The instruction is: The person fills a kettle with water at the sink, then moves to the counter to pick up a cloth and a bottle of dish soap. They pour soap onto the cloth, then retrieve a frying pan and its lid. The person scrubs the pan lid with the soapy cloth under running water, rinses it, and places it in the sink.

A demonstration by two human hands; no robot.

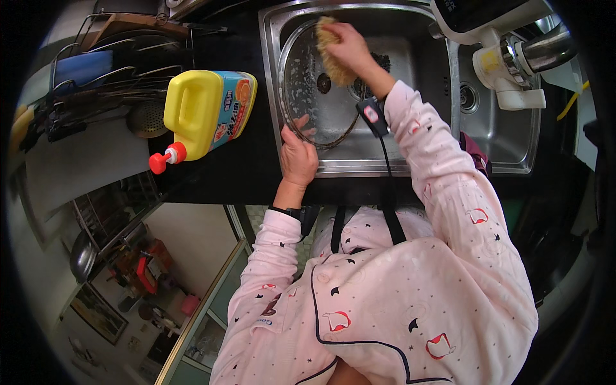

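A round transparent glass lid with a metal rim is held tilted over the large basin of a stainless steel sink. White suds spot its glass. My left hand grips the lid's near-left rim, with the fingers seen behind the glass. In my right hand is a tan, fuzzy scrubbing cloth or pad, which lies against the far part of the lid. Part of the pad is covered by my fingers.
Left of the sink lies a yellow detergent bottle with a red pump top. Farther left stands a wire rack with pans and a perforated skimmer. A white and metal faucet fixture hangs over the small right basin.
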